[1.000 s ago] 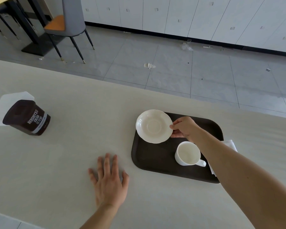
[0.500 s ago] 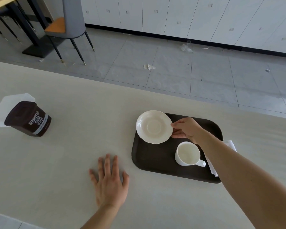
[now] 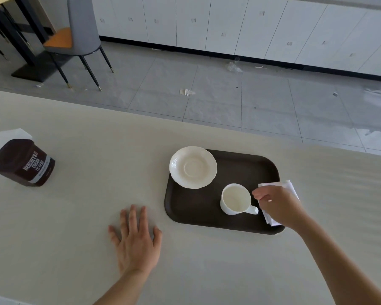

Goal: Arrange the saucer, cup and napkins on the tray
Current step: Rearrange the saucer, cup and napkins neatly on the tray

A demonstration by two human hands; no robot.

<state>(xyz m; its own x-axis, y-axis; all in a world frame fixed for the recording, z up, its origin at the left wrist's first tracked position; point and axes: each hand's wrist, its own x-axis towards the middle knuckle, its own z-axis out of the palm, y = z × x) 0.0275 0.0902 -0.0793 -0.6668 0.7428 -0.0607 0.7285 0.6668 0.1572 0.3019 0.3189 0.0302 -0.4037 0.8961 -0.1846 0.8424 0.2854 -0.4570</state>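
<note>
A dark brown tray point(image 3: 240, 164) lies on the pale table. A cream saucer point(image 3: 193, 167) rests at its far left corner, overhanging the rim. A white cup point(image 3: 237, 199) stands upright on the tray, handle pointing right. Folded white napkins point(image 3: 288, 186) lie over the tray's right edge, partly hidden under my right hand point(image 3: 275, 203). That hand hovers just right of the cup above the napkins with fingers loosely curled; I cannot see whether it touches them. My left hand point(image 3: 135, 241) lies flat on the table, fingers spread, left of the tray.
A dark cocoa tub point(image 3: 23, 162) stands on white paper point(image 3: 0, 137) at the table's left. Beyond the table's far edge are grey floor tiles, a chair point(image 3: 79, 38) and white cabinets.
My right hand let go of the saucer, which now rests on the tray's far left corner, and moved right and nearer, to beside the cup over the napkins. My left hand stayed put.
</note>
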